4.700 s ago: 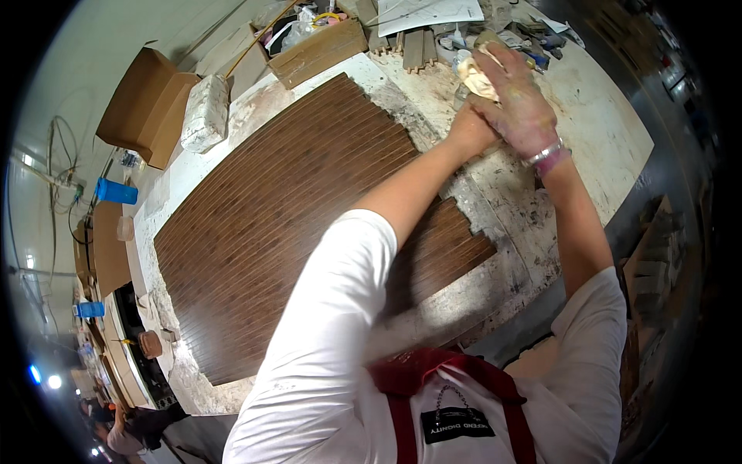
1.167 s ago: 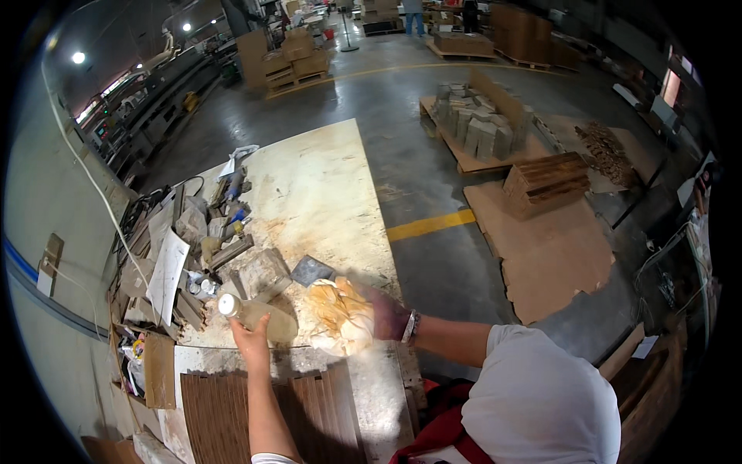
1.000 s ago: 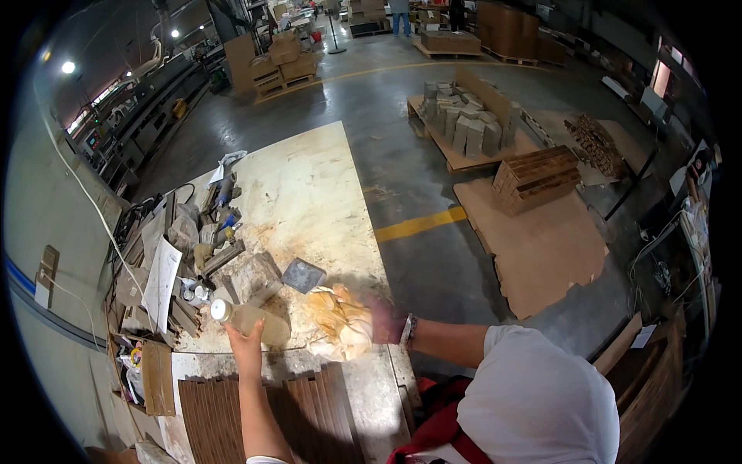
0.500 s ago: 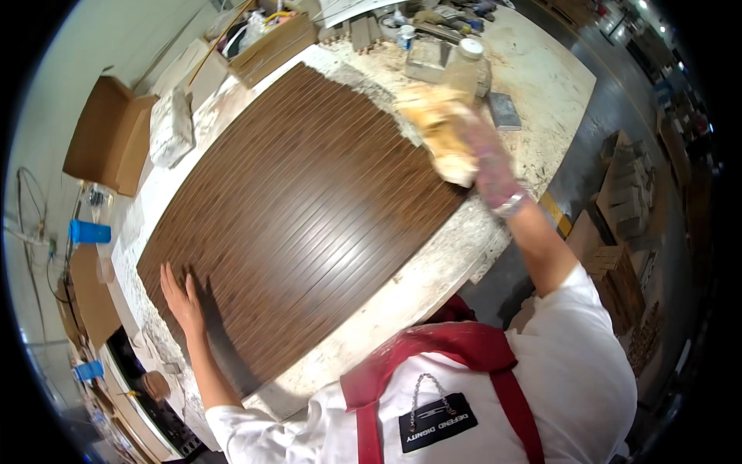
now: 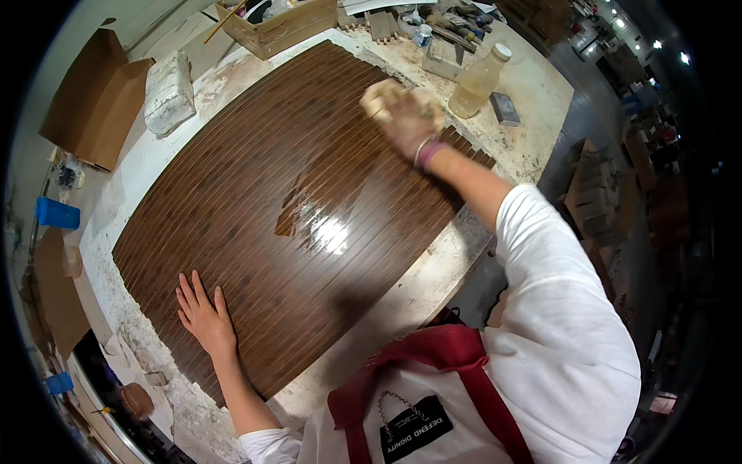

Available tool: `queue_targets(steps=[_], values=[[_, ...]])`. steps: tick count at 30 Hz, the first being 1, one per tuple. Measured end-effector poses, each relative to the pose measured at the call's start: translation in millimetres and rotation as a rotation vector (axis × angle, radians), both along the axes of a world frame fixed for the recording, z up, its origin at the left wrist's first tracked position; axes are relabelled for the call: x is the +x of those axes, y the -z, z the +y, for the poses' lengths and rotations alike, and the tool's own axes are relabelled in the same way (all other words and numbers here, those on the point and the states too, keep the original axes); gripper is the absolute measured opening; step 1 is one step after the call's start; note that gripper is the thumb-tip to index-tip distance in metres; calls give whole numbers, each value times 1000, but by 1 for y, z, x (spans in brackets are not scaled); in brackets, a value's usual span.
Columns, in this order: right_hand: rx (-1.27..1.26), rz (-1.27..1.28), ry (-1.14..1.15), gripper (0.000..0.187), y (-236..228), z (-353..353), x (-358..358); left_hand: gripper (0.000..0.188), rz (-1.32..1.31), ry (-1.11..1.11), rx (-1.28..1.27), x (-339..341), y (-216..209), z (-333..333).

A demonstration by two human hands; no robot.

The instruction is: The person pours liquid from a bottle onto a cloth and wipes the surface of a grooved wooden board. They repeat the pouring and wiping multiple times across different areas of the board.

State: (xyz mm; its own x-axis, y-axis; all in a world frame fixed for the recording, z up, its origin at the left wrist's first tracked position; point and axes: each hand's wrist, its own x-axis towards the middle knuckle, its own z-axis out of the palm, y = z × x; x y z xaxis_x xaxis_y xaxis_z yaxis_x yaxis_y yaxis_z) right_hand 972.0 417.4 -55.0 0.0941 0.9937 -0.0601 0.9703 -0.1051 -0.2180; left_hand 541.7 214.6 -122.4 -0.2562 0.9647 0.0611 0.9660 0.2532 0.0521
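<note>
A large brown panel of narrow wooden strips [image 5: 232, 193] lies on the worktable. My left hand [image 5: 207, 319] rests flat on its near left part, fingers spread, holding nothing. Toward the far right edge, my right hand [image 5: 413, 130] presses a crumpled pale yellow cloth [image 5: 379, 99] against the wood, slightly blurred by motion. From the cloth a dark, shiny wet streak [image 5: 313, 185] runs down to the panel's middle, where light glares. Just right of the cloth stands a capped clear bottle of yellowish liquid [image 5: 477, 83].
A grey block [image 5: 505, 109] sits beside the bottle on the stained white table [image 5: 533, 85]. Tools and gloves [image 5: 456, 27] clutter the far end. Along the left are a white wrapped block [image 5: 168, 93], an open cardboard box [image 5: 97, 100] and a blue cup [image 5: 58, 213].
My right hand has swept the cloth leftward onto the panel. A wet streak now shows on the wood, and the bottle is uncovered. My left hand still lies on the panel, slightly shifted.
</note>
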Motion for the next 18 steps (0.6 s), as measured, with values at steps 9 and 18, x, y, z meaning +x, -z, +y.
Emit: queue_targets(steps=[9, 18], values=[[244, -199, -301, 52, 33, -19, -6, 54, -4, 24, 31, -6, 0, -6], [315, 924, -791, 43, 83, -90, -96, 55, -22, 277, 158, -35, -20, 44]])
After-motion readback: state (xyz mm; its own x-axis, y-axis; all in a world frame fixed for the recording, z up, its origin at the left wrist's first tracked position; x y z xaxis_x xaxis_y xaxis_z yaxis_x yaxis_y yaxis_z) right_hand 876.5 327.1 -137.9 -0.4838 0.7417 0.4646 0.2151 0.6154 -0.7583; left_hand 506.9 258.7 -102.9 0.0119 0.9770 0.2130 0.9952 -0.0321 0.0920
